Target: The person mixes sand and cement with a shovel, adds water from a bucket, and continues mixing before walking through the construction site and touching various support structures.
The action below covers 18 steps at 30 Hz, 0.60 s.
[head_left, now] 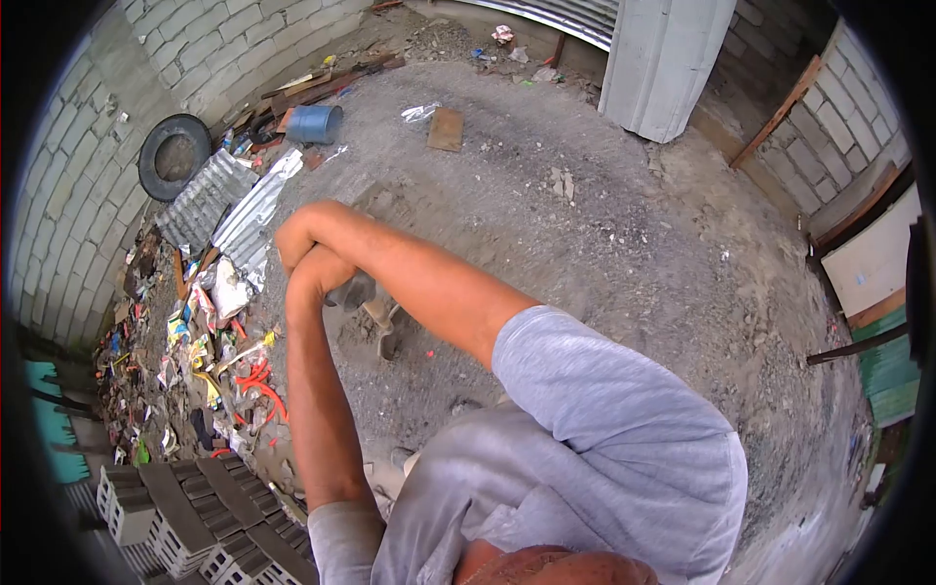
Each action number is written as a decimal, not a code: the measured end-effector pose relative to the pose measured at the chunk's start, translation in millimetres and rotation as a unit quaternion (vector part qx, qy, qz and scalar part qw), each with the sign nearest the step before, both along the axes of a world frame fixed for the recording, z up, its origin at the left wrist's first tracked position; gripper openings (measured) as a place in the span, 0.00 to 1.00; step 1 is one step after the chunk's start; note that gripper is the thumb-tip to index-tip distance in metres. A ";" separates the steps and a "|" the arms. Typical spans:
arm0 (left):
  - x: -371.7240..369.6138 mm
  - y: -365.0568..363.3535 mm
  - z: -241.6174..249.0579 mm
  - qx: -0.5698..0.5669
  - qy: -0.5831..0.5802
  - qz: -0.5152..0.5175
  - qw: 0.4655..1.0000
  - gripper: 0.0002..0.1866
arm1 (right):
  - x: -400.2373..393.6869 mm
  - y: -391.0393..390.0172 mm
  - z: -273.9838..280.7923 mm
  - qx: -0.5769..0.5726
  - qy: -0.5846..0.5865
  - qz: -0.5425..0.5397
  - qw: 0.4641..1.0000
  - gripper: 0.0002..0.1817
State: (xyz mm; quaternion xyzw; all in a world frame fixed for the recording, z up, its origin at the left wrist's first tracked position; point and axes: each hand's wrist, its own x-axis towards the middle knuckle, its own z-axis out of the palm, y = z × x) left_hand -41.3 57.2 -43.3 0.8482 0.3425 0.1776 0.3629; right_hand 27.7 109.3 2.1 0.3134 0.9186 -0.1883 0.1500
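Observation:
My right hand [296, 234] is at the left of centre, at the end of a bent arm that reaches across from the right. My left hand [324, 269] lies just below and against it, with the wrists close together. The fingers of both hands are hidden, so whether they hold anything cannot be seen. Just beside my left hand is a dark grey object [353, 292], partly covered by the arm. Below it, a pale brown piece [376, 313] and a small rounded object [387, 344] show against disturbed grey soil.
Mixed rubbish [200, 341], metal sheets [255, 210], a tyre [175, 158] and a blue bucket [314, 125] lie leftward. Hollow blocks [180, 517] are stacked at lower left. A flat board [446, 129] lies on the gravel ahead. Block walls [244, 39] bound the yard.

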 end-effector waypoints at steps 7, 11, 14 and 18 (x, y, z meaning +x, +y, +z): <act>0.3 -2.4 2.0 0.001 0.003 -0.007 1.000 0.17 | -2.1 0.7 -0.5 0.007 0.013 0.012 1.000 0.17; 5.5 -0.8 1.6 -0.004 -0.003 -0.013 1.000 0.17 | 1.0 1.6 -0.9 0.010 0.021 0.019 1.000 0.18; 10.9 0.5 0.7 -0.005 -0.006 -0.014 1.000 0.17 | 5.8 3.4 -1.4 0.009 0.028 0.021 0.999 0.18; 16.3 2.0 0.5 -0.008 -0.007 -0.020 1.000 0.17 | 12.4 5.3 -5.3 0.005 0.034 0.004 0.999 0.18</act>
